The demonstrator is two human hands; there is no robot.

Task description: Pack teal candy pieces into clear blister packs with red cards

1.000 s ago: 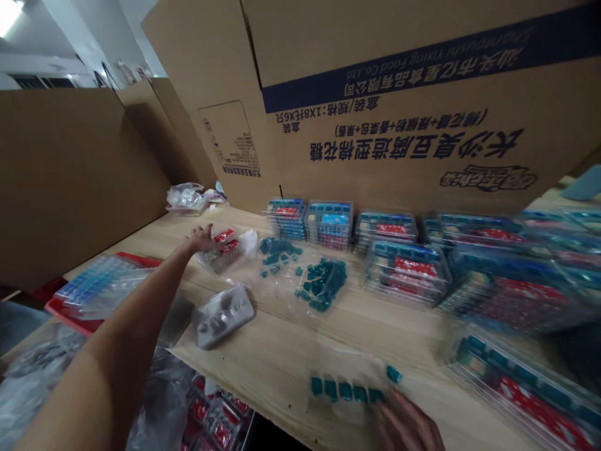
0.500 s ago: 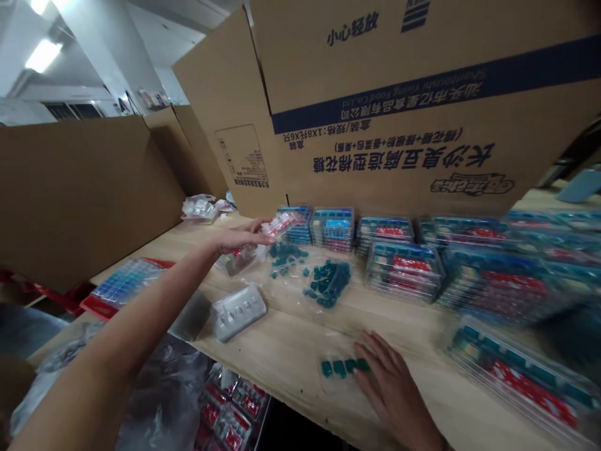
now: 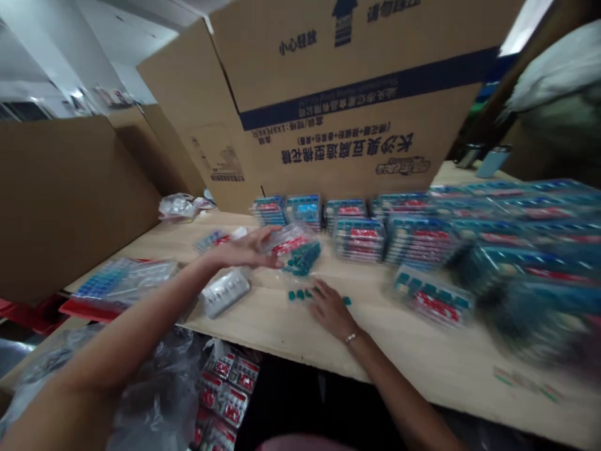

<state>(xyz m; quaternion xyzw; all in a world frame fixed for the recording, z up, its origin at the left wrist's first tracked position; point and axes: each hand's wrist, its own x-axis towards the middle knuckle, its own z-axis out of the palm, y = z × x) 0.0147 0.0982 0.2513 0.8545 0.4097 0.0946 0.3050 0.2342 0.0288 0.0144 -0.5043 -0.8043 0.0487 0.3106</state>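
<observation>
Left hand reaching across the desk — its fingers stretched flat and slightly apart, tips just beside a clear plastic bag of teal pieces, no grip visible. Right hand low on the wood, fingers fanned wide, tips near loose teal pieces — for pieces this small, light fingertips suit best. Stacked clear blister trays lie beyond; a silver-grey tray lies below the left wrist.
</observation>
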